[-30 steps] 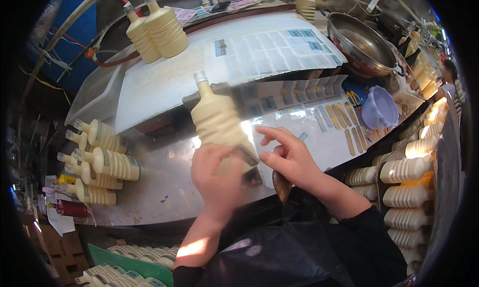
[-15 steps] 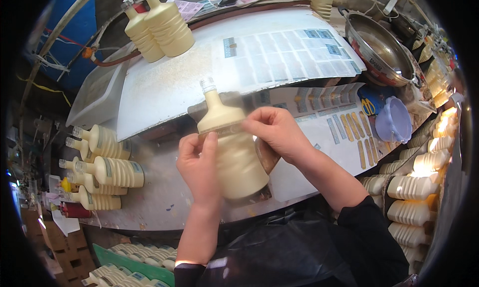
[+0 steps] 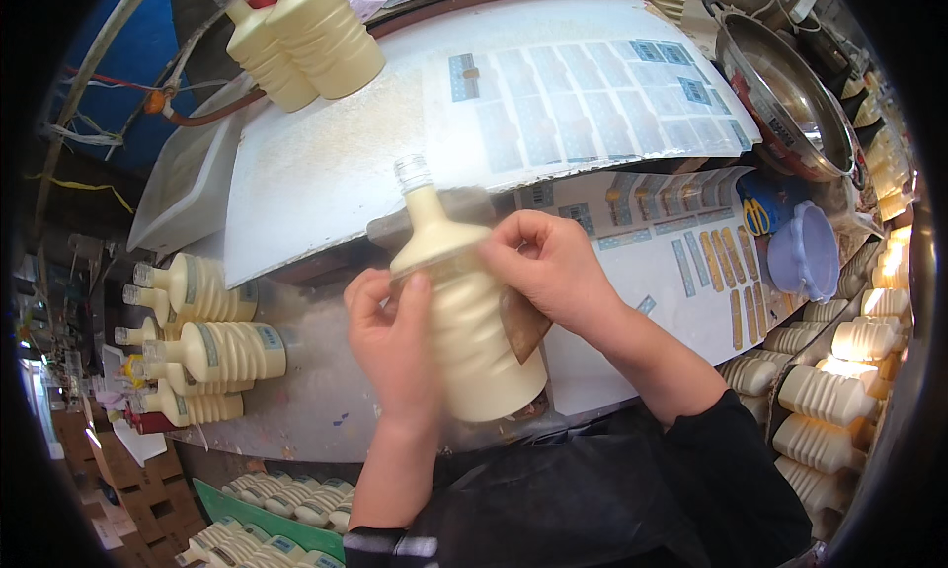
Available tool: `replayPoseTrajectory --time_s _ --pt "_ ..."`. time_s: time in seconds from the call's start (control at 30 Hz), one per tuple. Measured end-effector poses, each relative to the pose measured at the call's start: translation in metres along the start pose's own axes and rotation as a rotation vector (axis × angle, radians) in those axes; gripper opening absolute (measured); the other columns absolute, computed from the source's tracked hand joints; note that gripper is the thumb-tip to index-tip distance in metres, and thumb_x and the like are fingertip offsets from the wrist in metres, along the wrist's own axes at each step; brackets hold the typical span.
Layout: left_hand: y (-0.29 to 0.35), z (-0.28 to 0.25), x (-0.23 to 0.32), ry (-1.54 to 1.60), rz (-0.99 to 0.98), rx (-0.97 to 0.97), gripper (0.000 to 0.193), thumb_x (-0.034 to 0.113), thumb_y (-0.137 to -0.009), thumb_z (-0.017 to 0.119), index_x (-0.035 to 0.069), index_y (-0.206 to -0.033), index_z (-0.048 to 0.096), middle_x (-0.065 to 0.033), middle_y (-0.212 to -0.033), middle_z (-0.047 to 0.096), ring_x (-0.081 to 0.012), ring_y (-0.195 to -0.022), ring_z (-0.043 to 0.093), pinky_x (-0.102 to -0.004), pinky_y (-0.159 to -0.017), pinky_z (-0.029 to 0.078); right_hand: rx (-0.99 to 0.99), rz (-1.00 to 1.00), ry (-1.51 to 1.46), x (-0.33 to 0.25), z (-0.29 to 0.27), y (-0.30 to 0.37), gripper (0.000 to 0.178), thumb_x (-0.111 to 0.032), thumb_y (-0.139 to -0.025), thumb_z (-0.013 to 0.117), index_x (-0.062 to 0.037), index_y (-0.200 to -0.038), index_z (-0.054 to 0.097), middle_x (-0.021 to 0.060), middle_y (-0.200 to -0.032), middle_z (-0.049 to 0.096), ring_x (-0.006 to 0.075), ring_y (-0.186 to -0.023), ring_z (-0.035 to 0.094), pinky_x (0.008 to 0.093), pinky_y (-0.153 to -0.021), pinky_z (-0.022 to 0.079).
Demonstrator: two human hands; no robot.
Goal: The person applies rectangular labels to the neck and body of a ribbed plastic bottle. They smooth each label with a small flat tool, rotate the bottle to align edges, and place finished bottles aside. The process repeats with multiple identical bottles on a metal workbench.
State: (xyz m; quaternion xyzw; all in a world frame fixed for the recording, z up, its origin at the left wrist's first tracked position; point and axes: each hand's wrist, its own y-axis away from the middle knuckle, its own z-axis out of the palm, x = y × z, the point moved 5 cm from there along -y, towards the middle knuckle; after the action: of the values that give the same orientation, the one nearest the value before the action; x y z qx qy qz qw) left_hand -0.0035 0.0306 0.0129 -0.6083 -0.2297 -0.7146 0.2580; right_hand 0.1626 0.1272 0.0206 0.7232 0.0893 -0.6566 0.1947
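A cream plastic bottle (image 3: 484, 356) with ribbed sides and a clear threaded neck stands or leans in front of me; which, I cannot tell. A narrow strip label (image 3: 444, 268) lies across its shoulder. My left hand (image 3: 390, 336) is closed, pinching the strip's left end, its thumb against the bottle. At the opposite end, the fingers of my right hand (image 3: 553, 267) are pinched together on the strip. Below the right palm, a flat brown scraper-like piece (image 3: 525, 326) sticks out beside the bottle, apparently tucked in that hand.
Rows of blue and clear labels (image 3: 592, 99) cover a raised white board (image 3: 326, 188). Gold and blue strips (image 3: 726, 257) lie right, near yellow-handled scissors (image 3: 756, 216), a lilac basin (image 3: 802, 252) and a metal pan (image 3: 790, 94). Labelled bottles (image 3: 222, 351) lie left; more bottles (image 3: 825, 390) are stacked right.
The whole view has shifted slightly. Both hands keep their pinch on the strip at the bottle's shoulder. The brown piece below my right hand has tilted and shows more of its corner.
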Motion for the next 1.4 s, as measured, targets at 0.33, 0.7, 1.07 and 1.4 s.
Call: replayPoseTrajectory --time_s 0.33,0.7,1.07,1.4 --pt "-0.003 -0.001 -0.005 0.025 -0.003 -0.014 0.009 -0.001 -0.091 0.071 0.0 -0.093 0.061 -0.0059 -0.12 0.048 -0.0129 -0.107 0.053 -0.0289 -0.096 0.046 0.048 -0.032 -0.011 0.0 0.0 0.001 0.022 -0.02 -0.09 0.072 0.0019 -0.087 0.071 0.0095 -0.077 0.072 0.0112 -0.071 0.066 0.0296 -0.066 0.054" --pt "-0.003 -0.005 -0.011 0.069 -0.011 -0.007 0.011 0.0 -0.091 0.071 0.002 -0.093 0.061 -0.0059 -0.12 0.051 -0.0135 -0.11 0.052 -0.0303 -0.1 0.043 0.071 -0.081 0.044 -0.012 0.002 0.004 0.02 -0.018 -0.089 0.073 0.002 -0.085 0.07 0.0104 -0.076 0.071 0.0133 -0.069 0.066 0.0302 -0.065 0.053" --pt "-0.002 0.002 0.0 0.125 -0.085 0.027 0.028 0.014 -0.104 0.056 0.002 -0.129 0.051 -0.008 -0.115 0.057 -0.0134 -0.103 0.058 -0.0291 -0.092 0.05 -0.084 0.017 -0.137 0.009 -0.015 -0.012 0.022 -0.015 -0.1 0.061 -0.0023 -0.119 0.062 -0.0019 -0.084 0.063 0.0038 -0.075 0.056 0.02 -0.068 0.046" --pt "-0.003 0.021 0.011 -0.281 -0.075 -0.214 0.041 0.023 -0.102 0.06 0.003 -0.135 0.046 -0.0141 -0.127 0.055 -0.0193 -0.113 0.055 -0.0343 -0.099 0.046 -0.101 -0.051 0.023 0.003 -0.001 -0.011 0.03 -0.022 -0.096 0.07 -0.0012 -0.117 0.063 -0.002 -0.081 0.059 0.0044 -0.072 0.054 0.0221 -0.064 0.045"
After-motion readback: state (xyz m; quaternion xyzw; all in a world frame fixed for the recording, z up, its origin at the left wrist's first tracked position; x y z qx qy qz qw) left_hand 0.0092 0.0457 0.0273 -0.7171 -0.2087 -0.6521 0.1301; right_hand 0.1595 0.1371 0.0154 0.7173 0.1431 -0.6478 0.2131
